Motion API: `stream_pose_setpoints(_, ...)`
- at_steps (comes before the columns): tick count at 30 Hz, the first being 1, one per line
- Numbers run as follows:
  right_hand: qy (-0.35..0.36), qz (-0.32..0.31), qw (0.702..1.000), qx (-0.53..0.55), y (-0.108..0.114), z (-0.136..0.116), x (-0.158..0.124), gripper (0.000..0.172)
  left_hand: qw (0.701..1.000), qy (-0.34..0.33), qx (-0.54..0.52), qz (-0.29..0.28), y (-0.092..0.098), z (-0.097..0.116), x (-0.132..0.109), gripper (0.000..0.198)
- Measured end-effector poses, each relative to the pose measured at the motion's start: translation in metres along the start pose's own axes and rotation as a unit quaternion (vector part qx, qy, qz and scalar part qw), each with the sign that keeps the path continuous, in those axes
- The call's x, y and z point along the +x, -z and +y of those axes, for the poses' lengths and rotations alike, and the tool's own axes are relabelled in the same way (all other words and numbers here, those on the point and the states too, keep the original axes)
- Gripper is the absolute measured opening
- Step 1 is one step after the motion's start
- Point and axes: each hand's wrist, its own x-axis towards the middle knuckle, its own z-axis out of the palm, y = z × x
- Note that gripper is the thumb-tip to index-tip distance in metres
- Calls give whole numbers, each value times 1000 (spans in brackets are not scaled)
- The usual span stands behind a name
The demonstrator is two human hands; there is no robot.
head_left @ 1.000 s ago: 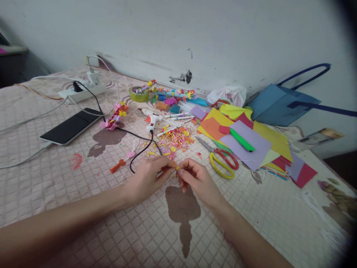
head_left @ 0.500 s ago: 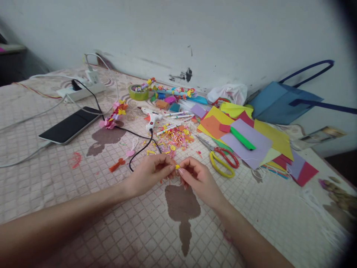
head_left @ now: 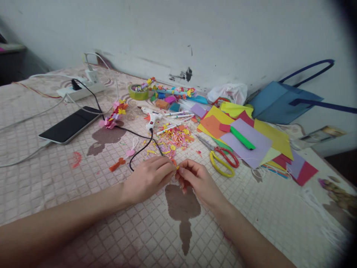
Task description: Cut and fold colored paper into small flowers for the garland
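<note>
Hands meet at front centre of bed cover (head_left: 156,238). Scraps heap (head_left: 175,138) just behind hands. Glue gun (head_left: 150,117) behind heap. Scissors (head_left: 221,158) right of hands; paper sheets (head_left: 245,137) behind scissors, bag (head_left: 281,102) behind sheets, by wall. Phone (head_left: 69,124) far left; power strip (head_left: 82,91) behind phone.

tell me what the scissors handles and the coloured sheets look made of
Scissors: handles look like glossy moulded plastic, one yellow, one red, with smooth loops; blades look metal, grey. Sheets: probably matte craft paper or thin foam, flat, crisp-edged, no shine.
</note>
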Motion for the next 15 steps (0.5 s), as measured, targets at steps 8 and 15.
stream_pose_setpoints(8,60,21,997,-48,3,6,1,11,938,187,-292,-13,-5,-5,8,16)
stream_pose_setpoints(15,92,51,982,-155,1,0,-2,11,948,154,-277,1,-9,-3,4,21)
